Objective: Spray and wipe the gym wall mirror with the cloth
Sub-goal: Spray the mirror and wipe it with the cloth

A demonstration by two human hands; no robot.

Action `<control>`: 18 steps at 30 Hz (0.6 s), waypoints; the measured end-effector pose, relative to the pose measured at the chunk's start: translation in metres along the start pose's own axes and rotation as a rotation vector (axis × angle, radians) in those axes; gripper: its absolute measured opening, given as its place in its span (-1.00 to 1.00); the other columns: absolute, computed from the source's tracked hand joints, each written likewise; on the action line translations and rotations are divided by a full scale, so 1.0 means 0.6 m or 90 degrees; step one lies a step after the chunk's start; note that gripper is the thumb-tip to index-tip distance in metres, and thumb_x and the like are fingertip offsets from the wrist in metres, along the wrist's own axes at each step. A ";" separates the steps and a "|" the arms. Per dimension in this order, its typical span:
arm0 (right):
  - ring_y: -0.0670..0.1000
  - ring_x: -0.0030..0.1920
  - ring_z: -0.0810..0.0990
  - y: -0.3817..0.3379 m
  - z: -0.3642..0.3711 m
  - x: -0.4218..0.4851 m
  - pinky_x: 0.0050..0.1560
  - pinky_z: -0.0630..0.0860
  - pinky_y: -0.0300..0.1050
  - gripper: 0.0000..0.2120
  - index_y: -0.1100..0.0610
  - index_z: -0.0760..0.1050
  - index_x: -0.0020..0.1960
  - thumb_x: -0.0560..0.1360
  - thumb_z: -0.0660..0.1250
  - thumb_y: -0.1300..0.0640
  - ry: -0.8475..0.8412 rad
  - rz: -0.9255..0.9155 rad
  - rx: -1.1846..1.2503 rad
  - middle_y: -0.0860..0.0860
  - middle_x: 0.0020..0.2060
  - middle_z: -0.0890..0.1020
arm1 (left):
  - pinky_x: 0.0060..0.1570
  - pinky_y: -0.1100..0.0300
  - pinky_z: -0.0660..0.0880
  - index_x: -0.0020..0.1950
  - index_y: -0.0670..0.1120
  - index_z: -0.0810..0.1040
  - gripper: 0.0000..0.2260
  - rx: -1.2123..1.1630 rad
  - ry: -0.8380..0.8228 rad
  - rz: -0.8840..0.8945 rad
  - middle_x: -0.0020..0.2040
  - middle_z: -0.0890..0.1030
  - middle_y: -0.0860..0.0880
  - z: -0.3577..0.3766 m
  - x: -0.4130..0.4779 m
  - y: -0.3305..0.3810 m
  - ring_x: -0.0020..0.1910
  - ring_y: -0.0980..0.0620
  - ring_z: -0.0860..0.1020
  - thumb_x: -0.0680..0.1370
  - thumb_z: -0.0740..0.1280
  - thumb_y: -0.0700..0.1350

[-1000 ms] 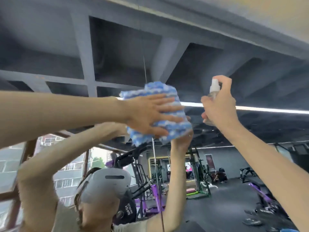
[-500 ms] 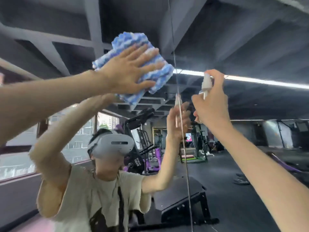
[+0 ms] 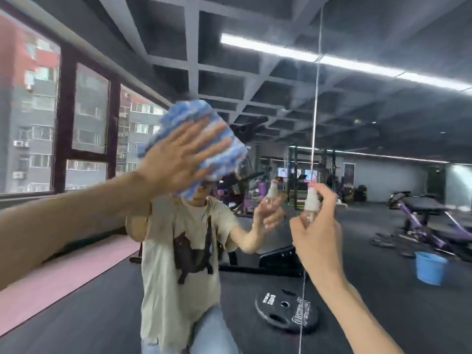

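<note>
the blue-and-white cloth (image 3: pixel 190 116) lies flat on the mirror (image 3: pixel 383 118) under the left grip (image 3: pixel 178 162), whose spread fingers press it to the glass. to its right, the right grip (image 3: pixel 316 233) curls round an upright spray bottle (image 3: pixel 312 202).

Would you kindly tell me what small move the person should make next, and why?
Probably one pump of the spray bottle. The right hand grips it raised close to the mirror, beside the seam. The left hand presses the cloth flat on the glass just to the left, ready to wipe a freshly wetted patch.
</note>
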State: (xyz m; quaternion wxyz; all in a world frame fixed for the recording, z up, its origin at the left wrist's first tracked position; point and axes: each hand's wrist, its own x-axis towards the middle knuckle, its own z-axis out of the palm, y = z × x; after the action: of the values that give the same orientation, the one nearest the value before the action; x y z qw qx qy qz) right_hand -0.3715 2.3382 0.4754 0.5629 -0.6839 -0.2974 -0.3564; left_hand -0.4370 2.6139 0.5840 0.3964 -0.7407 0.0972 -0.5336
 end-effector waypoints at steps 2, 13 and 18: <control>-0.08 -0.39 0.51 0.005 0.007 -0.027 -0.39 0.42 -0.11 -0.42 -0.24 0.17 0.19 0.49 0.28 0.36 -0.006 -0.009 -0.024 -0.04 -0.25 0.53 | 0.50 -0.11 0.04 0.58 -0.02 0.12 -0.52 -0.004 0.024 -0.160 0.56 0.14 -0.19 -0.021 -0.011 -0.063 0.53 -0.25 0.10 0.67 0.02 0.08; -0.01 -0.29 0.54 0.008 0.014 -0.051 -0.29 0.48 -0.02 -0.45 -0.14 0.17 0.30 0.51 0.29 0.33 -0.011 0.027 -0.060 0.03 -0.15 0.59 | 0.53 -0.04 -0.11 0.60 -0.04 0.02 -0.50 -0.093 0.031 -0.384 0.59 -0.09 -0.10 -0.021 -0.034 0.005 0.56 -0.12 -0.11 0.66 -0.14 0.06; 0.15 -0.20 0.58 0.010 0.018 -0.054 -0.20 0.56 0.16 -0.44 -0.12 0.19 0.33 0.50 0.28 0.34 -0.024 0.016 -0.083 0.12 -0.06 0.60 | 0.50 -0.08 0.12 0.54 0.06 0.16 -0.48 -0.144 -0.111 0.244 0.54 0.22 -0.03 0.022 -0.104 0.227 0.51 -0.08 0.15 0.59 0.11 0.12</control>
State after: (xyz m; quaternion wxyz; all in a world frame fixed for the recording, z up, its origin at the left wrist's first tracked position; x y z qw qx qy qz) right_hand -0.3836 2.3472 0.4444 0.5155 -0.7295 -0.2755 -0.3553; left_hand -0.4131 2.5647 0.4436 0.4116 -0.7916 0.2610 -0.3685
